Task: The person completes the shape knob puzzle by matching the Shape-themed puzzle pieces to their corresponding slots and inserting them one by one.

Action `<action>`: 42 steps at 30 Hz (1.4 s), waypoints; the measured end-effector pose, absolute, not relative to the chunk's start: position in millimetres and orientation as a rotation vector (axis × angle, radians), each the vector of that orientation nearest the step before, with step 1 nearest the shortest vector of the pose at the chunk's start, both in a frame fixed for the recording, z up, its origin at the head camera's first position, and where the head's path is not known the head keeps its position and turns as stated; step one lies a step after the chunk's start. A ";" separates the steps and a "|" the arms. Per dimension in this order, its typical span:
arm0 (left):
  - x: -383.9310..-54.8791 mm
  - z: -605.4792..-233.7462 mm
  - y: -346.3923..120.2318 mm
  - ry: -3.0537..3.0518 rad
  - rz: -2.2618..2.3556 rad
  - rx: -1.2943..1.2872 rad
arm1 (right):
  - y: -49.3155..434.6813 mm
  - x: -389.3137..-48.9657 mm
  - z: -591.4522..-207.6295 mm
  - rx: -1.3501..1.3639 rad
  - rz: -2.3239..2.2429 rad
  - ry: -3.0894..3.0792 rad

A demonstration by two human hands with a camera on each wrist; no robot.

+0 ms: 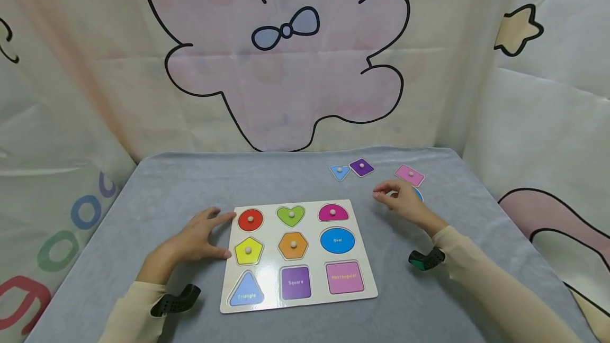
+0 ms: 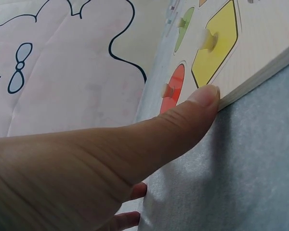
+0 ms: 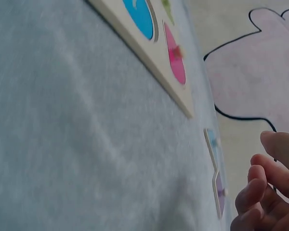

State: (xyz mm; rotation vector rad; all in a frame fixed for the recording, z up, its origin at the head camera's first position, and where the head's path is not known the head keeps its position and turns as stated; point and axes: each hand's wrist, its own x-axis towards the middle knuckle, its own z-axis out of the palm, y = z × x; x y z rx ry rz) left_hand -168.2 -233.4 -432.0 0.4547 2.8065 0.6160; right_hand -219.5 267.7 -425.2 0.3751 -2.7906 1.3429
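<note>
A wooden shape puzzle board (image 1: 270, 271) lies on the cloth. Knobbed pieces sit in it: red circle (image 1: 250, 220), green heart (image 1: 290, 216), magenta semicircle (image 1: 333, 213), yellow pentagon (image 1: 249, 252) and orange hexagon (image 1: 293, 246). The oval, triangle, square and rectangle recesses show printed names. My left hand (image 1: 196, 237) touches the board's left edge with straight thumb and forefinger; the thumb (image 2: 183, 118) rests beside the pentagon. My right hand (image 1: 405, 202) hovers right of the board, fingers loosely bent, holding nothing visible. Behind it a blue piece (image 1: 418, 193) is mostly hidden.
Past the board's far right corner lie a light blue triangle piece (image 1: 339, 172) and a purple square piece (image 1: 361, 168), close together. A pink rectangle piece (image 1: 410, 174) lies just beyond my right hand. A printed curtain (image 1: 286, 83) hangs behind the table (image 1: 190, 173).
</note>
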 end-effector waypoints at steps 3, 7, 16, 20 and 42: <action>-167.5 -432.1 -233.0 2.806 0.608 0.451 | 279.4 -218.0 -429.2 0.352 1.366 -2.772; -166.3 -432.0 -233.2 2.805 0.601 0.446 | 293.4 -217.7 -432.6 0.316 1.365 -2.761; -166.6 -434.4 -234.2 2.804 0.603 0.430 | 322.1 -227.0 -441.7 0.198 1.163 -2.763; -166.3 -435.2 -234.6 2.805 0.605 0.441 | 333.1 -227.7 -446.1 0.140 1.027 -2.839; -166.2 -430.6 -233.6 2.808 0.584 0.451 | 344.5 -231.0 -446.7 -0.131 1.050 -2.923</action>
